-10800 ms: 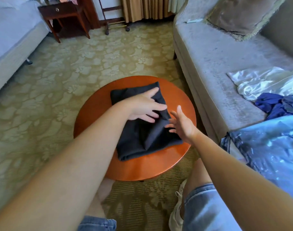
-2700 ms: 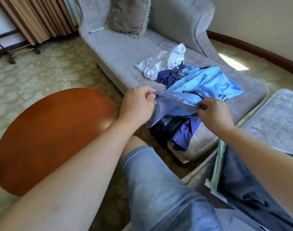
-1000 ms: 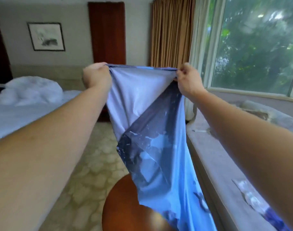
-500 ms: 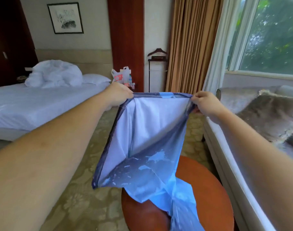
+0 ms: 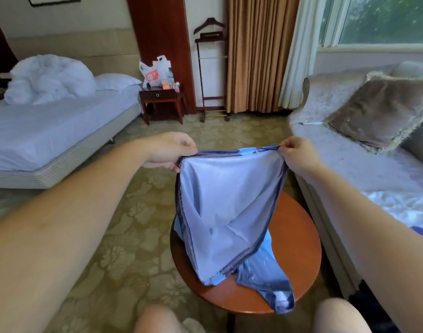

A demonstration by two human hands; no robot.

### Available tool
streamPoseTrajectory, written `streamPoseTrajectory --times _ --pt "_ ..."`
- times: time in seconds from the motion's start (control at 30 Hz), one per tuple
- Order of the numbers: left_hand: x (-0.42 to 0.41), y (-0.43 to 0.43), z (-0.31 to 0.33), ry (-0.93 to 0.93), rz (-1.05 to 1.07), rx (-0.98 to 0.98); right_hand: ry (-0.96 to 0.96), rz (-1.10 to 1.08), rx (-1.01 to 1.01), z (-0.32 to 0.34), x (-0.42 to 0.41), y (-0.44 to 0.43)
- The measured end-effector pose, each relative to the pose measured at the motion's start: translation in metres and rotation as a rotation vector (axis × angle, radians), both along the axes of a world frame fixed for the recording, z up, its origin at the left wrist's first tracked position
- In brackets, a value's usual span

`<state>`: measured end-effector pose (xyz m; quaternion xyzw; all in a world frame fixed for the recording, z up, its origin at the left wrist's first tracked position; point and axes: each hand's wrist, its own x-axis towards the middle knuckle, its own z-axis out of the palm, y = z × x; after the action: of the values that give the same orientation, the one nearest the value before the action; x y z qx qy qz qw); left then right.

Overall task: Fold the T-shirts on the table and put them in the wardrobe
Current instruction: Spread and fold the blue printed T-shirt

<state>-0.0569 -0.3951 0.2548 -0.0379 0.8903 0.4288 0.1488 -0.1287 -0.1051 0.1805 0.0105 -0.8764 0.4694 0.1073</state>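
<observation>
A: Blue cloth, that's the T-shirt [image 5: 227, 207]. It hangs in the air, stretched between both hands, and its lower end is draped on the round wooden bench [image 5: 299, 248].

B: And each grip?

A: The left hand [image 5: 168, 150] has its grip pinched tight on one top corner of the hem. The right hand [image 5: 299, 155] pinches the other corner the same way. The top edge runs nearly level between them.

B: What about the edges and the room around?

A: The shirt's lowest tip reaches the near rim of the bench and seems to lap over it. The right rim of the bench sits just beside the front of the sofa [image 5: 349, 150]. On the left, open carpet [image 5: 133, 224] runs from the bench to the bed [image 5: 49, 131].

B: Is anything hard to see?

A: The shirt covers the far left part of the bench. It shows its pale inner side, so I can't tell what the outer side looks like. The right forearm cuts off some white cloth on the sofa. The knees are cropped at the bottom.
</observation>
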Motion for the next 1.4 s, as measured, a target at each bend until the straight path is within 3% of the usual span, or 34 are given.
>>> streamPoseTrajectory --times 0.13,0.27,0.47,0.57,0.7,1.07,1.3,1.4 --pt "-0.002 0.009 -0.016 -0.066 -0.025 0.1 -0.041 0.037 0.01 -0.015 0.01 0.012" --pt "-0.004 0.038 -0.028 0.08 0.065 0.122 -0.05 0.171 -0.101 -0.021 0.028 0.008" --pt "-0.002 0.111 -0.053 0.091 -0.179 0.116 -0.02 0.384 -0.21 -0.022 0.062 -0.019" --pt "-0.005 0.12 -0.061 0.117 -0.15 0.064 0.053 0.32 -0.272 -0.034 0.069 -0.015" --pt "-0.006 0.118 -0.066 0.135 0.013 0.188 0.085 0.199 -0.107 -0.074 0.072 -0.005" --pt "-0.009 0.079 -0.053 0.285 0.43 0.471 -0.214 0.069 0.054 -0.171 0.082 -0.005" --pt "-0.005 0.068 -0.047 0.294 0.461 0.511 -0.534 0.189 0.086 -0.199 0.096 -0.043" --pt "-0.005 0.06 -0.053 0.292 0.468 0.515 -0.566 0.139 0.121 -0.218 0.099 -0.056"
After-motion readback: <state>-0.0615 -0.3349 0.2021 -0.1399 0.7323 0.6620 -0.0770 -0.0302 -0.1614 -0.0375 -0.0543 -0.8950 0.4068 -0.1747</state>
